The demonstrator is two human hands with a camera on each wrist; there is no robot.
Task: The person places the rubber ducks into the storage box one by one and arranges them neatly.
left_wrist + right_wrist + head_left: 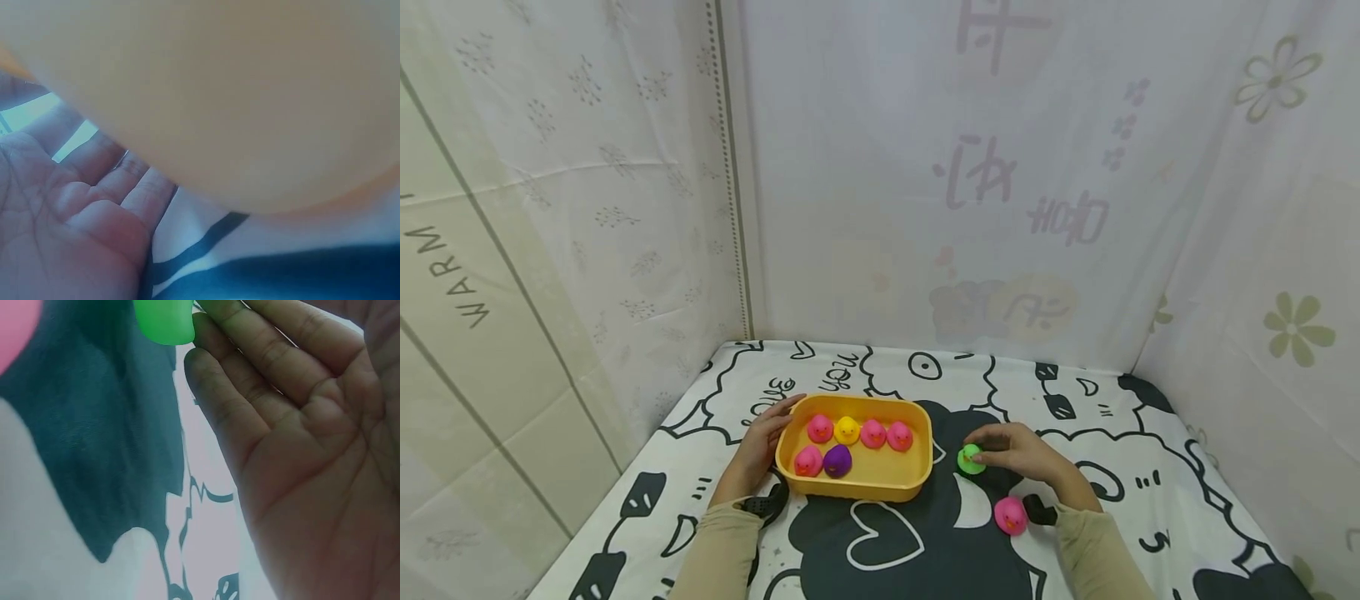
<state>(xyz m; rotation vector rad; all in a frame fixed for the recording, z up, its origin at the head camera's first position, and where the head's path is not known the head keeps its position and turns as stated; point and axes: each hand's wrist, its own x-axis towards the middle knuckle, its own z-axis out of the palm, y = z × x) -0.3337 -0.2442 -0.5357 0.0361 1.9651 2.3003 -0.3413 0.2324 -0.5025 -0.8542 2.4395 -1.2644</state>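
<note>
My right hand [1025,454] pinches a green rubber duck [970,463] between thumb and fingers, just right of a yellow plastic tub [887,477]. In the right wrist view only the lower part of the green duck shows at the top, by the fingertips. Inside the tub sit several pink rubber ducks [873,434], one yellow duck [847,431] and one purple duck [838,462]. My left hand [763,446] rests along the tub's left end with relaxed fingers. The tub's wall [237,112] covers most of the left wrist view and hides the fingertips.
Another pink duck [1011,517] lies on the cloth near my right wrist. A black-and-white patterned cloth [880,575] covers the table. Pale printed curtains [865,208] hang behind and at both sides.
</note>
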